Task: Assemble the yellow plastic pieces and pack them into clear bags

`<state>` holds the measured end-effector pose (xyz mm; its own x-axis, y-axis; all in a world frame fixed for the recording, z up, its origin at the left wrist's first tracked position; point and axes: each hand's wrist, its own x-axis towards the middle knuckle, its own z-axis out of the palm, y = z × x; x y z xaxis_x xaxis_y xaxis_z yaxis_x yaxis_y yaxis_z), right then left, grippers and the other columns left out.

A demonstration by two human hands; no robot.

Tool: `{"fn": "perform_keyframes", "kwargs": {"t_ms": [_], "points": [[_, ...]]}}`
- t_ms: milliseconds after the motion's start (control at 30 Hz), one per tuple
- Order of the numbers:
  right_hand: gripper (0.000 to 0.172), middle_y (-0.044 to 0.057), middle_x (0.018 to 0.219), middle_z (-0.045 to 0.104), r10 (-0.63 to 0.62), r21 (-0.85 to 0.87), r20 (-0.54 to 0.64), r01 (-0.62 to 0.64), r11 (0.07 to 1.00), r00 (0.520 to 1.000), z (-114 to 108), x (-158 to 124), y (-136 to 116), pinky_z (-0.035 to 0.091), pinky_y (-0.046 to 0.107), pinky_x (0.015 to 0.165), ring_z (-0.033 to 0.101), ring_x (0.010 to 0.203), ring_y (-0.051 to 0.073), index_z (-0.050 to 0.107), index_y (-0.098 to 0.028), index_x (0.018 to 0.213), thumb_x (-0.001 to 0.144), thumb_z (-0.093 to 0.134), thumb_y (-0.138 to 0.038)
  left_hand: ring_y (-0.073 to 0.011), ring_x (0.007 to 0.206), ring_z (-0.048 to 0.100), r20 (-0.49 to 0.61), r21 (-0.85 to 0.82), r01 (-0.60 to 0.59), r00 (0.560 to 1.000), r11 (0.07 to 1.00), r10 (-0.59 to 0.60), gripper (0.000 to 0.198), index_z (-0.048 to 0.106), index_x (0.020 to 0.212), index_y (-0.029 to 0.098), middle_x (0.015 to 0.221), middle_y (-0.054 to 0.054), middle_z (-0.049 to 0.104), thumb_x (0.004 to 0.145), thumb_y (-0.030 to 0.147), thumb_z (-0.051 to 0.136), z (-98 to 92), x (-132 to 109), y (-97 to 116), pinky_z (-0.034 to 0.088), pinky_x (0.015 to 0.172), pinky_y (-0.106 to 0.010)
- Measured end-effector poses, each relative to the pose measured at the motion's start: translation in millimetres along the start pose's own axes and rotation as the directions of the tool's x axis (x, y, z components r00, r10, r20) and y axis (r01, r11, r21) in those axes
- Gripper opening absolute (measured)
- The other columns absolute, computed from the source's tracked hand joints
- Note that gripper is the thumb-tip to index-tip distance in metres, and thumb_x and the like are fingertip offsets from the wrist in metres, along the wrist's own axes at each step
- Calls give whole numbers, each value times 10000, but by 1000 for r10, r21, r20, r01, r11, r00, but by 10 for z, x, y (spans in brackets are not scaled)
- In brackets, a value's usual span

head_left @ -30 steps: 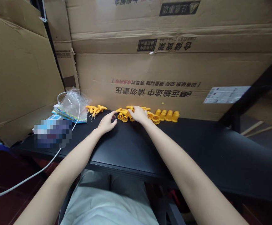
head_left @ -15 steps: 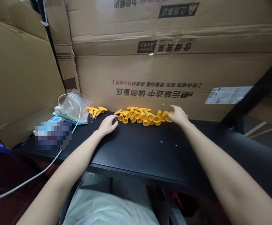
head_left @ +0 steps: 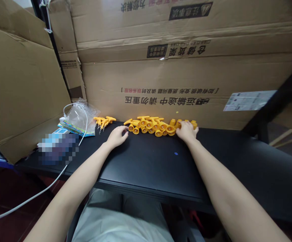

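A row of small yellow plastic parts [head_left: 151, 125], T-shaped pieces and cone-shaped caps, lies at the back of the black table [head_left: 148, 161] against a cardboard box. My left hand [head_left: 117, 136] rests on the table at the row's left end, fingers loosely apart and holding nothing, fingertips close to the nearest yellow piece. My right hand [head_left: 186, 130] sits on the row's right end with its fingers curled down over the yellow caps [head_left: 193, 123] there. A smaller bunch of yellow T-pieces with screws [head_left: 103, 121] lies apart to the left.
Large cardboard boxes [head_left: 176, 77] wall the table at the back and left. A clear plastic bag [head_left: 79, 114], a white cable [head_left: 35, 196] and a blurred object [head_left: 56, 148] sit at the left. A black frame bar [head_left: 279, 97] slants at the right.
My right hand left the middle of the row, reached to its right end, then drew slightly left and closed over the caps there. My left hand barely moved.
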<state>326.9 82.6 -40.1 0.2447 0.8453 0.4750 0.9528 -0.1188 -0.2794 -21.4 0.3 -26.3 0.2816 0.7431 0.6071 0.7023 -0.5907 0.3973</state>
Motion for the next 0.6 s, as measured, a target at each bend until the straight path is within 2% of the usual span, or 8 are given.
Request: {"fn": "perform_keyframes", "kwargs": {"t_ms": [133, 267, 400, 500, 600], "points": [[378, 171, 1174, 604, 102, -9, -4, -102, 995, 995, -64, -22, -12, 287, 584, 991, 478, 1171, 306, 587, -156, 1095, 753, 435, -211, -168, 797, 620, 3, 2, 1, 1000, 1000, -1, 176, 638, 938, 175, 831, -39, 676, 806, 186, 522, 11, -1, -11, 505, 779, -320], [267, 143, 943, 663, 156, -36, 36, -154, 987, 987, -164, -24, 25, 335, 575, 918, 583, 980, 308, 594, -174, 985, 772, 449, -243, -162, 770, 615, 18, 0, -12, 1000, 1000, 12, 162, 644, 905, 177, 826, -37, 676, 804, 180, 517, 27, -2, -24, 502, 770, -317], [234, 133, 936, 664, 194, 3, 56, -194, 981, 979, -233, -86, 92, 364, 520, 902, 615, 938, 292, 560, -183, 994, 792, 472, -262, -175, 790, 611, 13, 50, -2, 1000, 999, 2, 142, 648, 859, 182, 829, -45, 669, 801, 180, 518, 40, 8, -55, 504, 777, -325], [370, 135, 1025, 656, 252, 118, 45, -256, 960, 967, -250, -138, 128, 389, 480, 900, 598, 1007, 295, 496, -188, 1122, 762, 522, -268, -214, 908, 608, -40, 168, 114, 993, 979, -109, 156, 646, 887, 187, 916, -70, 664, 792, 181, 522, 31, 37, -146, 486, 859, -366], [370, 121, 1087, 646, 270, 194, 77, -280, 940, 960, -249, -163, 146, 404, 487, 906, 572, 1073, 311, 521, -208, 1101, 739, 544, -284, -290, 1076, 560, -108, 296, 345, 938, 890, -328, 247, 621, 996, 142, 1081, -156, 619, 767, 174, 536, -13, 87, -315, 442, 936, -427]]}}
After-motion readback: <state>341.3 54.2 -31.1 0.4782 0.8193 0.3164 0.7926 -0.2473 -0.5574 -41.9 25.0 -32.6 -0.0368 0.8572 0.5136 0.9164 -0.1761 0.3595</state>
